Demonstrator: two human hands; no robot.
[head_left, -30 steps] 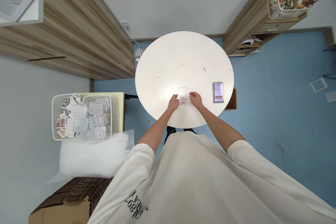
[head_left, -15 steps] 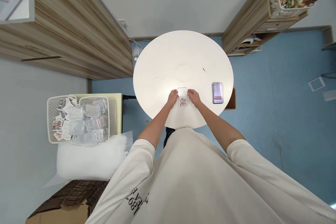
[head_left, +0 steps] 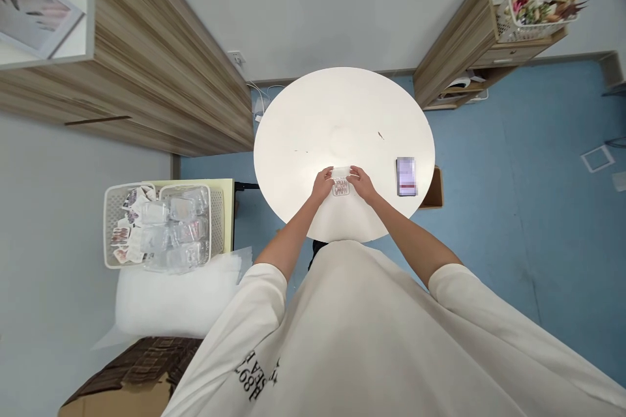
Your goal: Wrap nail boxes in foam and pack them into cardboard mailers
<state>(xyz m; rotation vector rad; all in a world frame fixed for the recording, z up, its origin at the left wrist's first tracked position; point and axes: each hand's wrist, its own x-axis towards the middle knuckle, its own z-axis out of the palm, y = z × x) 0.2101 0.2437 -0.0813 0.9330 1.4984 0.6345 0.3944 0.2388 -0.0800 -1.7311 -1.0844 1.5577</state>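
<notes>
A small clear plastic box [head_left: 341,187] sits near the front of the round white table [head_left: 342,104]. Inside its base lie rows of reddish-brown false nails. Its hinged lid [head_left: 341,172] is raised at the far side, tilted over the base. My left hand [head_left: 323,185] has its fingers curled on the left edge of the box and lid. At the opposite edge, my right hand [head_left: 360,184] grips in the same way, its fingertips on the lid. The exact finger contact is too small to make out.
A phone [head_left: 406,176] lies on the table to the right. To the left, white baskets [head_left: 108,225] hold clear boxes and nail cards, beside white packing sheets [head_left: 171,300] and a cardboard box [head_left: 122,397]. Wooden cabinets [head_left: 186,78] flank the table.
The lid, lying back flat before, now stands tilted up toward the base. Both hands have closed in on its edges. The whole view has shifted slightly.
</notes>
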